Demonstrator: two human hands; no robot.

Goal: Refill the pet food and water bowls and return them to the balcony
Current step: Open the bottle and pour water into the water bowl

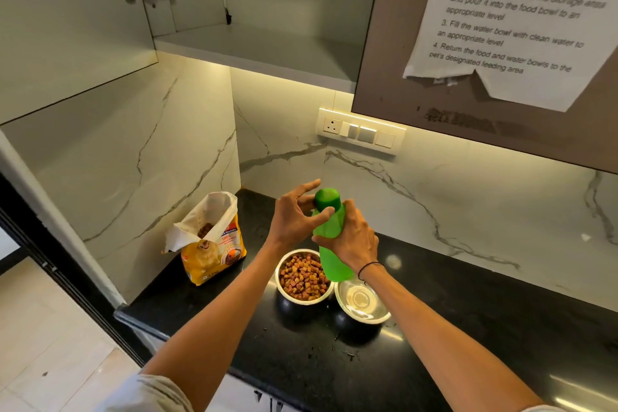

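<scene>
Two hands on the upright green bottle point(331, 237) above the counter's front edge: right hand point(351, 237) grasps its body, left hand point(294, 214) pinches the cap point(327, 199), water bowl point(362, 300) directly below.

A printed instruction sheet point(511, 20) with a torn lower edge hangs on the brown cabinet door point(384, 43). Below it, a switch panel point(361, 132) sits on the marble backsplash point(468, 197). The open cabinet's shelf point(261, 47) is lit from beneath.

Black countertop point(468, 328), marble backsplash point(434, 184), open cabinet point(254, 10) above, perhaps under-cabinet lighting.
</scene>
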